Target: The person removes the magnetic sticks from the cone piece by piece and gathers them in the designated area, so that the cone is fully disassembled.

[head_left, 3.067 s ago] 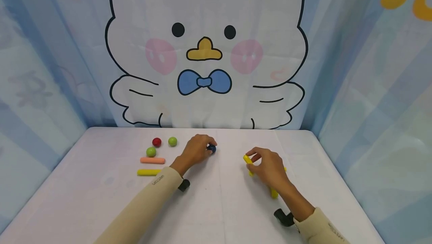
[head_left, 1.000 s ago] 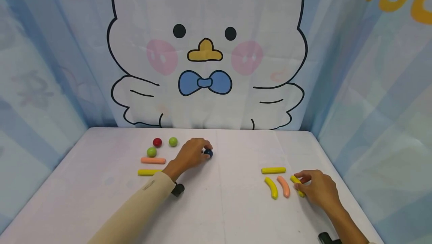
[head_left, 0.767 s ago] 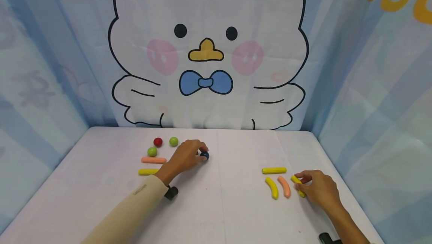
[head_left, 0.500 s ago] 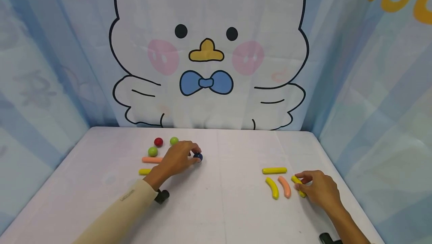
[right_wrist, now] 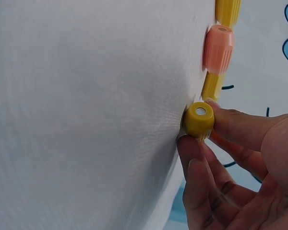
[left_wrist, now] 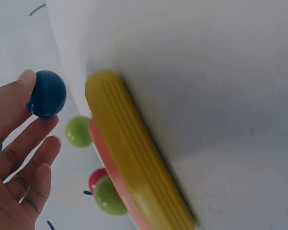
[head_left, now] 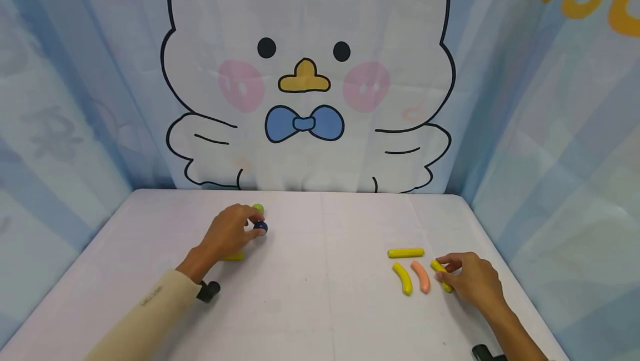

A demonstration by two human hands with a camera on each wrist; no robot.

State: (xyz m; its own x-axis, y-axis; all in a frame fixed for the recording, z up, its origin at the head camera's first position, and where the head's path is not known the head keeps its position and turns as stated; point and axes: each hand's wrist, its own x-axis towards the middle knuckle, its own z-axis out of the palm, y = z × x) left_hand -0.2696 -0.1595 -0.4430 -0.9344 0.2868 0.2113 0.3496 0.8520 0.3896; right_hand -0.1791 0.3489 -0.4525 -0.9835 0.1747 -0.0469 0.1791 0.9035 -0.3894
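Note:
My left hand (head_left: 225, 233) pinches a dark blue ball (head_left: 261, 228) between thumb and fingers, over the table's left half. In the left wrist view the ball (left_wrist: 49, 94) is plain; the remaining fingers are bent loosely. On the right, my right hand (head_left: 472, 277) pinches a short curved yellow toy rod (head_left: 440, 273) at the table surface. The right wrist view shows a silvery disc in that rod's end (right_wrist: 200, 112). Left of it lie a curved salmon rod (head_left: 421, 277), a curved yellow rod (head_left: 402, 279) and, behind them, a straight yellow rod (head_left: 405, 252).
Near my left hand are a straight yellow rod (left_wrist: 134, 153), a salmon rod (left_wrist: 116, 172), a red ball (left_wrist: 96, 179) and two green balls (left_wrist: 78, 131), mostly hidden in the head view. A printed curtain (head_left: 305, 161) borders the white table (head_left: 320, 316) behind.
My left hand has carried the blue ball leftward, now covering the red ball and salmon rod. Earlier, my right hand brought the yellow rod right, beside the salmon one; it has since stayed still.

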